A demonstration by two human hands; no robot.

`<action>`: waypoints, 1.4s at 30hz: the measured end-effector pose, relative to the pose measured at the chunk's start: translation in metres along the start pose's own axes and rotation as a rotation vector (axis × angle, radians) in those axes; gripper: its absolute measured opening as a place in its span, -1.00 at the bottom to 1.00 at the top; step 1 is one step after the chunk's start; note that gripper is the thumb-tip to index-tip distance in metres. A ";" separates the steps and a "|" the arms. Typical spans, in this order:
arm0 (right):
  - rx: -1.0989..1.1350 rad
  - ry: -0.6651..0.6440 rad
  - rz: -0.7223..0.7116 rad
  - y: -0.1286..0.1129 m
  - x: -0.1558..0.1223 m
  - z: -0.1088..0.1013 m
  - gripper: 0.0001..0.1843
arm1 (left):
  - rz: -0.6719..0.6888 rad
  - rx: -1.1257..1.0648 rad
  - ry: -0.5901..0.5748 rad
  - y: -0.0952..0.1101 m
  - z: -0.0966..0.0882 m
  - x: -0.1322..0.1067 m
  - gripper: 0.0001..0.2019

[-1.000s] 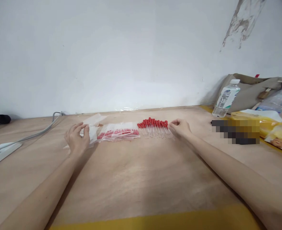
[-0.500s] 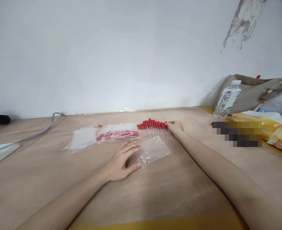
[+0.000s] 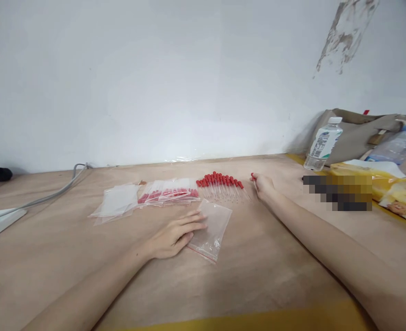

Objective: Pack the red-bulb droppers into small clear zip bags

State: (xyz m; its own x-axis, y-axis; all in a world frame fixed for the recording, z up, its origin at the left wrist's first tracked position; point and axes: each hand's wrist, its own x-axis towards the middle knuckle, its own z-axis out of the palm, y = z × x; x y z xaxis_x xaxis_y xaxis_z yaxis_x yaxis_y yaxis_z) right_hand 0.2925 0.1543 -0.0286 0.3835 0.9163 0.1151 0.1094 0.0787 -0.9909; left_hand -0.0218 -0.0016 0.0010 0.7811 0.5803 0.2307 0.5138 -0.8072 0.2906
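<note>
My left hand (image 3: 178,234) lies with fingers stretched out, its fingertips resting on a clear zip bag (image 3: 211,230) flat on the table. Pinched in my right hand (image 3: 263,186) is a dropper (image 3: 253,176), its red bulb showing above the fingers. Just left of that hand, a fan of droppers (image 3: 220,181) with red bulbs and clear stems lies on the table. Beyond my left hand are filled clear bags (image 3: 170,193) with red bulbs showing inside. A stack of flat clear bags (image 3: 118,201) sits to their left.
A water bottle (image 3: 323,145), a grey-beige bag (image 3: 354,133) and a yellow tissue pack (image 3: 358,172) stand at the right. A grey cable (image 3: 56,192) runs to a white power strip (image 3: 3,223) at the left. A white wall (image 3: 189,82) closes off the back.
My right hand has moved right, away from the fan, with one dropper in it. The clear zip bag has turned, its zip edge now toward me, and my left fingers lie further over it.
</note>
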 end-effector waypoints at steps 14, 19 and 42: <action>0.331 -0.153 0.092 -0.002 -0.070 -0.038 -0.82 | 0.029 0.067 -0.084 0.016 -0.009 -0.001 -0.61; 0.487 -0.205 0.212 -0.009 -0.087 -0.043 -0.78 | -0.159 0.210 -0.076 0.015 0.004 -0.002 -0.57; 0.222 -0.653 0.105 -0.022 -0.140 -0.028 -0.61 | -0.324 0.049 0.044 0.024 0.022 0.019 -0.42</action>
State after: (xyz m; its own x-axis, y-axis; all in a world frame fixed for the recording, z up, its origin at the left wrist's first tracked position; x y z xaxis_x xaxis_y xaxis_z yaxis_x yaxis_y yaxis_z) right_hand 0.2622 0.0130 -0.0214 -0.2557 0.9665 0.0211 -0.1149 -0.0087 -0.9933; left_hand 0.0127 -0.0123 -0.0083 0.5591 0.8108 0.1735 0.7502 -0.5838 0.3106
